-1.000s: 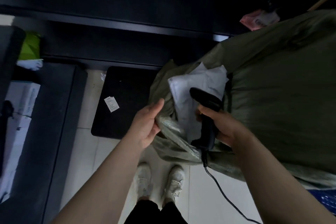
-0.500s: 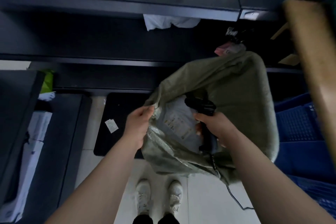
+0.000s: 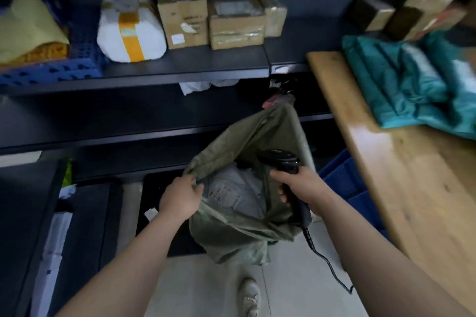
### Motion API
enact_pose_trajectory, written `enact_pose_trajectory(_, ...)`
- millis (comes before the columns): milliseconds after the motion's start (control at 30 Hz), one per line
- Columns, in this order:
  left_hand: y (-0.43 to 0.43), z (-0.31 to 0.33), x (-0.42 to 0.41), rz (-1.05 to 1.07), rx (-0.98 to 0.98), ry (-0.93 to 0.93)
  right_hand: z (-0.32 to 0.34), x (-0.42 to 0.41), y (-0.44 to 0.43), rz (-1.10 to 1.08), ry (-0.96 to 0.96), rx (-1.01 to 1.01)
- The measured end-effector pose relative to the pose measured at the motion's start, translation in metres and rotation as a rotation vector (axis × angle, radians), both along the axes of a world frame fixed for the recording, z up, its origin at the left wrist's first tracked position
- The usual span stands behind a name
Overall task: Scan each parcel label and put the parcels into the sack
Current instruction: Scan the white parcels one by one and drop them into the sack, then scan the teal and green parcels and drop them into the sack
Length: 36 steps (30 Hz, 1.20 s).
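Observation:
A green woven sack (image 3: 239,237) hangs open in front of me above the floor. My left hand (image 3: 181,197) grips its near-left rim. My right hand (image 3: 296,183) holds a black corded barcode scanner (image 3: 284,162) at the sack's right rim. Inside the sack lies a grey-white parcel (image 3: 231,188) with its printed label facing up. Several teal parcels (image 3: 401,80) lie on the wooden table (image 3: 412,177) to the right.
Dark shelving runs along the back with cardboard boxes (image 3: 211,15), a white parcel with a yellow band (image 3: 131,28) and a blue crate (image 3: 56,69). A blue crate (image 3: 345,183) stands under the table. A black mat (image 3: 159,201) lies on the tiled floor.
The view has tilted up from the floor to the shelves and table. The white parcel has sunk from the sack's mouth down inside. My left hand has closed on the sack's rim.

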<state>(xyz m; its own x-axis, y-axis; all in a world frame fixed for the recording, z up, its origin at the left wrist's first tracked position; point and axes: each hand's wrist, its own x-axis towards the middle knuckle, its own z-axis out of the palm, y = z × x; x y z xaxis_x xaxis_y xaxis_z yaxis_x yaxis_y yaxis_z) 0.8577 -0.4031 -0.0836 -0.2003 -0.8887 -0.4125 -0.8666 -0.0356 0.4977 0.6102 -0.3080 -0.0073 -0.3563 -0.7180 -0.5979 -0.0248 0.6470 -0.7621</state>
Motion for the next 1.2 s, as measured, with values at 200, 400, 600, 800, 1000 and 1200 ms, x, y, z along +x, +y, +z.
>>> enact_pose_trajectory(200,0.05,0.09,-0.042,-0.465,-0.374,-0.074,0.071,-0.01,0.099,-0.078,0.147,-0.047)
enact_pose_trajectory(400,0.114,0.168,-0.107,-0.77,-0.597,-0.046,0.13,-0.043,0.204,-0.204,0.295,-0.094)
enact_pose_trajectory(600,0.186,0.214,-0.203,-0.935,-0.755,0.03,0.164,-0.114,0.295,-0.327,0.393,-0.122)
enact_pose_trajectory(800,0.254,0.226,-0.325,-0.938,-0.77,0.049,0.178,-0.222,0.369,-0.388,0.44,-0.187)
enact_pose_trajectory(1000,0.302,0.228,-0.427,-0.839,-0.722,0.032,0.184,-0.334,0.407,-0.36,0.401,-0.202)
enact_pose_trajectory(1200,0.296,0.241,-0.49,-0.693,-0.69,0.018,0.19,-0.412,0.375,-0.288,0.406,-0.242)
